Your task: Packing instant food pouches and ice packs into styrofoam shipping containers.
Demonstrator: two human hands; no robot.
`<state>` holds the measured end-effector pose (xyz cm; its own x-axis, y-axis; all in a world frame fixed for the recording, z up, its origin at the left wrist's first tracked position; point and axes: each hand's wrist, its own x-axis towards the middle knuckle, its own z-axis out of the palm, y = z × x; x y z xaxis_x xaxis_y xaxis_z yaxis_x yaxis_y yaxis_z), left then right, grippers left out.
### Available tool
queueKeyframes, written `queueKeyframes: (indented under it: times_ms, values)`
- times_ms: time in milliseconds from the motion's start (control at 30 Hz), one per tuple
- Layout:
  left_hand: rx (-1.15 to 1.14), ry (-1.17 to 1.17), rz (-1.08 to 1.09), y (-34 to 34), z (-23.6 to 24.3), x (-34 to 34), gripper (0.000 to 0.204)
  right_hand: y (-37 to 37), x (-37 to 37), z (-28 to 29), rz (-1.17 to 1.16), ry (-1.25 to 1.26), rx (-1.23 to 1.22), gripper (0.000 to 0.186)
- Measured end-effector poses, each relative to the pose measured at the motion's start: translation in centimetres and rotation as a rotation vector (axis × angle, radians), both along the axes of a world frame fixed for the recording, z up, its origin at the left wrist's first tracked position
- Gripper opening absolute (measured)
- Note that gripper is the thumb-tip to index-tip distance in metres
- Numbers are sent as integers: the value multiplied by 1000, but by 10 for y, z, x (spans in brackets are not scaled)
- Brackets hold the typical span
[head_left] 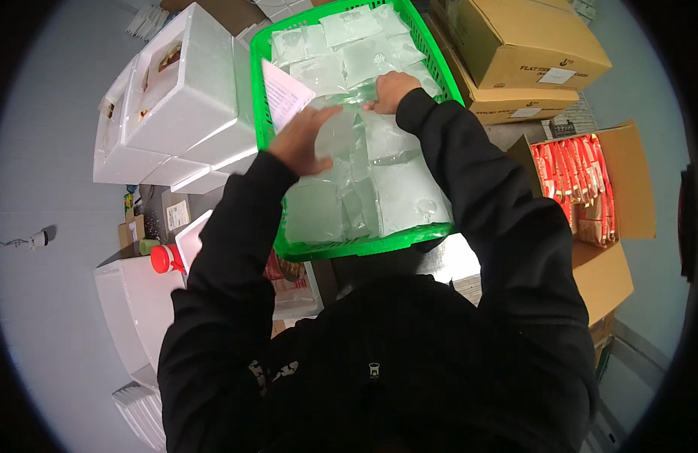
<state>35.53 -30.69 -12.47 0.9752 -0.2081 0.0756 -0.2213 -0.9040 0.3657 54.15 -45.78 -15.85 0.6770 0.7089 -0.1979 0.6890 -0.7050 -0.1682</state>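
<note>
Clear, flat packs (409, 189) fill a green basket (349, 249) from its far edge to its near edge; the left hand (300, 143), blurred, with thumb and fingers spread wide, lies over the packs near the left edge, while the right hand (396, 92), fingers curled narrowly, meets them right of centre, whether gripping one cannot be told. A printed sheet (285, 94) slants at the basket's left edge. White foam boxes (202, 83) stand beyond that edge, and cardboard boxes (515, 57) beyond the right.

pale pouches (338, 138) partly behind the hands (396, 91)
</note>
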Motion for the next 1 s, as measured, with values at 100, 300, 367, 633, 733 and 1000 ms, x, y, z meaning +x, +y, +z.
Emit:
queueKeyframes:
  times_ms: [100,300,367,633,733,1000]
  values:
    - [-151,0,-157,-33,17,-39,82,9,-14,12,35,51,-48,52]
    - [-464,56,-251,-35,-14,-35,55,36,-13,-21,-84,103,73,46]
    - [-486,196,144,-18,-16,-4,26,35,-6,-21,-85,110,79,42]
    - [423,-47,125,-6,-76,49,27,-40,49,50,352,370,716,19]
    - [479,140,49,-9,-69,77,37,-72,30,74,-16,688,872,27]
    - [461,611,170,-5,-80,132,97,-68,-7,58,599,2076,1491,72]
